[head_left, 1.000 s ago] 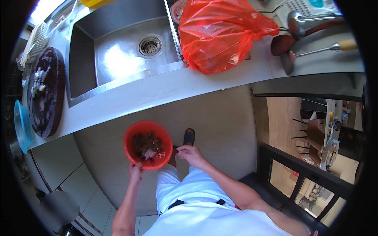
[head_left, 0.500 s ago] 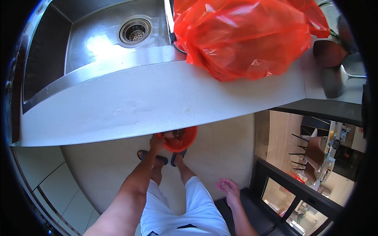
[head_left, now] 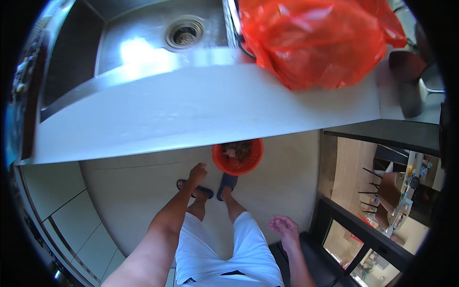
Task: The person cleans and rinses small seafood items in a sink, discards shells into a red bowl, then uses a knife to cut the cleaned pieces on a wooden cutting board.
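A pale kitchen floor (head_left: 138, 191) runs under a white bench (head_left: 191, 115). Nearest, the right hand (head_left: 283, 226) hangs free, fingers loosely curled, while the left hand (head_left: 197, 172), fingers bunched and empty, hovers just left of the red bucket (head_left: 237, 156) by the feet. Judging by this, a bucket grip is next; beyond sit the sink (head_left: 158, 38) and red bag (head_left: 315, 40).

The desk (head_left: 201, 115) edge hides the far rim of the red bucket (head_left: 237, 162); its dark contents are too blurred to identify.
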The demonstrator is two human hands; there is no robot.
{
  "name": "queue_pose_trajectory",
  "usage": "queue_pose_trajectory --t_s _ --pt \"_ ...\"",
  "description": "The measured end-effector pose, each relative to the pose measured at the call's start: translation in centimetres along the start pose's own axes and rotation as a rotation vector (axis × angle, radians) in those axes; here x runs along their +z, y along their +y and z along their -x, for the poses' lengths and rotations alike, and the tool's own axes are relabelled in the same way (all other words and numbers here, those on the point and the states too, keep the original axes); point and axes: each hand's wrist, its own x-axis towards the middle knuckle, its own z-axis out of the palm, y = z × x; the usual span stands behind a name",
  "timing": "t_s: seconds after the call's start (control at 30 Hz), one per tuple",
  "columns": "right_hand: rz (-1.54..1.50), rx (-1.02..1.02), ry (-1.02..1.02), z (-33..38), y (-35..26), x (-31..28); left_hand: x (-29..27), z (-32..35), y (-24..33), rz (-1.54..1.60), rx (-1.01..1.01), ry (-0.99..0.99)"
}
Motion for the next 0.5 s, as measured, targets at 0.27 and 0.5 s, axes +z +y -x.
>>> queue_pose_trajectory --t_s 0.27,0.5 --pt "0.021 -0.110 -0.207 6.4 -8.0 6.6 -12.3 26.7 -5.0 0.577 -0.531 0.241" --pt "0.023 -0.353 -0.437 12.0 -19.1 13.4 -22.8 41.6 -5.1 0.563 -0.604 0.464"
